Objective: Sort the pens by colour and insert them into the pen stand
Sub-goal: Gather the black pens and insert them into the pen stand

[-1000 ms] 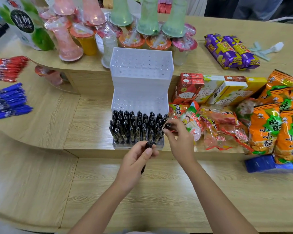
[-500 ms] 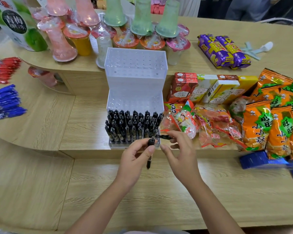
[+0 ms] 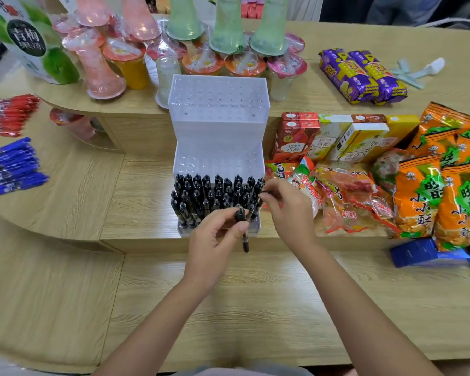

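Observation:
A white three-tiered pen stand stands on the raised wooden shelf, and its lowest tier is packed with several black pens. My left hand grips a black pen upright, just in front of the stand. At the stand's front right corner, my right hand pinches another black pen by its top. Loose blue pens and red pens lie in piles at the far left.
Jelly cups and plastic cones crowd the shelf behind the stand. Snack boxes and orange snack bags fill the right side, touching the stand's right edge. A blue box lies at the right. The lower wooden table spreads beneath my arms.
My right hand has moved up from near the left hand to the stand's right corner with its pen. The left hand has kept its pen upright and barely moved.

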Demonstrator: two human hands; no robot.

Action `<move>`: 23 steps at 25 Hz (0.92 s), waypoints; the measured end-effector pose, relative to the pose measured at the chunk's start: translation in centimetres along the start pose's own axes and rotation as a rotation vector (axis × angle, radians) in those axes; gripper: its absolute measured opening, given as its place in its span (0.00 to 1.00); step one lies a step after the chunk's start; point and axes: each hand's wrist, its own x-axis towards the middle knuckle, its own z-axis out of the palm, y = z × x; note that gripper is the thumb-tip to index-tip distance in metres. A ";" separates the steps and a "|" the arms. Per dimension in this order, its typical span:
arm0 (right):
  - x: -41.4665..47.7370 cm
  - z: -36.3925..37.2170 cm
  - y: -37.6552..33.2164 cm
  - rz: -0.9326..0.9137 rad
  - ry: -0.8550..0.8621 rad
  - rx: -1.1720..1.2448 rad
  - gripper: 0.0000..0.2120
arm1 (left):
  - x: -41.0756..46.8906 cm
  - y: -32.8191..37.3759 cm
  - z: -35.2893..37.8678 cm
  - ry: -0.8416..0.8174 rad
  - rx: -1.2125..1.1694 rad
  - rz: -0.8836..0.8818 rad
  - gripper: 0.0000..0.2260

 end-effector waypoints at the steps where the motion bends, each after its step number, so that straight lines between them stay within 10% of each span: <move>1: 0.7 0.1 -0.1 -0.049 -0.043 -0.011 0.04 | 0.4 0.4 0.0 0.010 0.025 0.034 0.09; 23: 2.1 -1.0 1.0 0.051 -0.247 0.163 0.09 | 5.3 -1.8 2.4 0.076 0.959 0.618 0.08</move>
